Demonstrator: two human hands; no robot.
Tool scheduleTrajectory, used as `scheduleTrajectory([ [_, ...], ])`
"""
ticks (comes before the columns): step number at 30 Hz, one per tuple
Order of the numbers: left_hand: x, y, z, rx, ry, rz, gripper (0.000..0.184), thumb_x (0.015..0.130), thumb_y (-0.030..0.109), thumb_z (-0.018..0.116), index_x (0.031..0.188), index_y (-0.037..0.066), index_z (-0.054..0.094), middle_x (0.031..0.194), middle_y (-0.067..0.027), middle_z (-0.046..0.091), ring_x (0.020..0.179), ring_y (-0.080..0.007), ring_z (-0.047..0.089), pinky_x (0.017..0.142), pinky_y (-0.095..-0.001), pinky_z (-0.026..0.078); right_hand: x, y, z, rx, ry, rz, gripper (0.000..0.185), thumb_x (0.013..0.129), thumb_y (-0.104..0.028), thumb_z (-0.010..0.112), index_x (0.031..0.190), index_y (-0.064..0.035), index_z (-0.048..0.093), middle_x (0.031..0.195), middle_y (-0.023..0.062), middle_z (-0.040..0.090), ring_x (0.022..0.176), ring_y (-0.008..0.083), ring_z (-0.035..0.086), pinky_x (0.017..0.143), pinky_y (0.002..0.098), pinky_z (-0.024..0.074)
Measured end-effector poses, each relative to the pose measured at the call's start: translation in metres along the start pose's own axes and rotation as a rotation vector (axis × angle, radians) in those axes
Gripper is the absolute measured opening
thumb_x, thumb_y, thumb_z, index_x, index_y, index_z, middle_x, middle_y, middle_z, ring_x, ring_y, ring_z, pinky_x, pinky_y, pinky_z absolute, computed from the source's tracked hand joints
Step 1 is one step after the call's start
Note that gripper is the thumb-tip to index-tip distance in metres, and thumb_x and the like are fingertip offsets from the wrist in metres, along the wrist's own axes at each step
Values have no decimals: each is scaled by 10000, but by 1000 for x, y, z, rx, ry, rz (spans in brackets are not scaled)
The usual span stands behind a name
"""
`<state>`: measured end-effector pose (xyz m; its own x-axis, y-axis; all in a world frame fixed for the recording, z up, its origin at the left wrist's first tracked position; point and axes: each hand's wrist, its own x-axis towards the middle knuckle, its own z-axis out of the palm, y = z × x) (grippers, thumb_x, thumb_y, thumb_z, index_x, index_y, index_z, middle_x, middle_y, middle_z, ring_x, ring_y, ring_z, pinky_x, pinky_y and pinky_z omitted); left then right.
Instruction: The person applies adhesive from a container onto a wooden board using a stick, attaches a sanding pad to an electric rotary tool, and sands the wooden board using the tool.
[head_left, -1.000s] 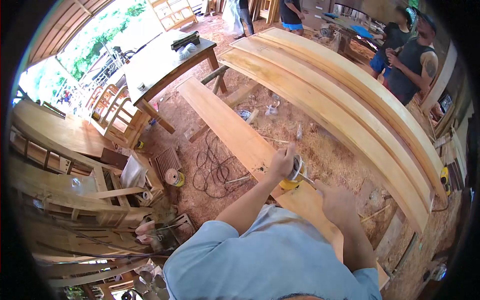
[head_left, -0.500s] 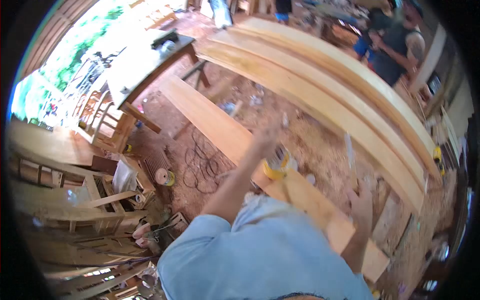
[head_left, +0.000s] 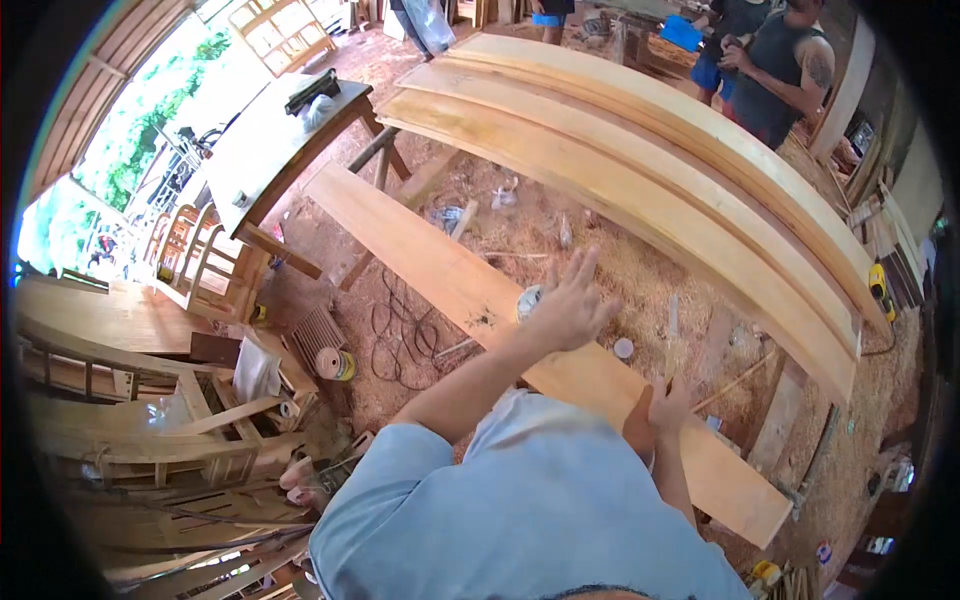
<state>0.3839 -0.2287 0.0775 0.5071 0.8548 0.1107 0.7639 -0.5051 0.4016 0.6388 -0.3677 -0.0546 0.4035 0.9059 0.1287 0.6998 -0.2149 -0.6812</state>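
A long wooden plank (head_left: pixel 420 255) runs diagonally under my arms, with dark specks on its surface. My left hand (head_left: pixel 572 308) is open, its fingers spread, above the plank beside a can (head_left: pixel 529 300). The hand and forearm hide much of that can. At the plank's far edge, my right hand (head_left: pixel 668 405) is closed around the lower end of a thin, pale-bladed tool (head_left: pixel 673 318), which points away from me. A small round white lid (head_left: pixel 623 348) lies between my hands.
Wide, long boards (head_left: pixel 620 190) lie stacked ahead. A table (head_left: pixel 262 150) stands at the upper left, near wooden chair frames (head_left: pixel 195 260). Another can (head_left: pixel 335 364) and a black cable (head_left: pixel 400 325) are on the floor. Other people (head_left: pixel 785 75) stand at the upper right.
My left hand has come off the can's rim and opened above it. My right hand has drawn the tool away from the can, out to the right. The view has shifted too.
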Motion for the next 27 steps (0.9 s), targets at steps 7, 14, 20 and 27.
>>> scheduleTrajectory([
  [7,-3,7,-6,68,-71,34,566,1002,448,349,1028,-16,671,1561,-281,165,1456,-448,124,1147,-633,28,-8,-28,4,-10,131,-23,224,868,-213,600,917,-1,547,843,206,606,761,401,596,675,476,455],
  [14,6,-12,-17,144,77,9,536,971,410,390,995,-41,678,1543,-282,212,1433,-454,196,1148,-635,72,-6,-24,10,-80,96,2,351,884,-231,585,1144,3,555,934,228,627,879,431,612,748,488,479],
  [20,34,-12,-64,82,441,-26,470,924,353,452,1092,-41,644,1523,-263,278,1420,-432,241,1155,-601,100,-13,-15,4,-197,49,45,382,891,-224,567,1197,5,544,1107,285,613,1018,440,597,838,491,477],
  [27,-4,-19,6,80,224,-28,408,937,346,453,944,-7,657,1546,-279,218,1435,-438,203,1167,-573,85,-9,-9,18,-135,133,50,251,858,-210,602,998,-2,610,922,213,633,852,399,605,745,473,468],
])
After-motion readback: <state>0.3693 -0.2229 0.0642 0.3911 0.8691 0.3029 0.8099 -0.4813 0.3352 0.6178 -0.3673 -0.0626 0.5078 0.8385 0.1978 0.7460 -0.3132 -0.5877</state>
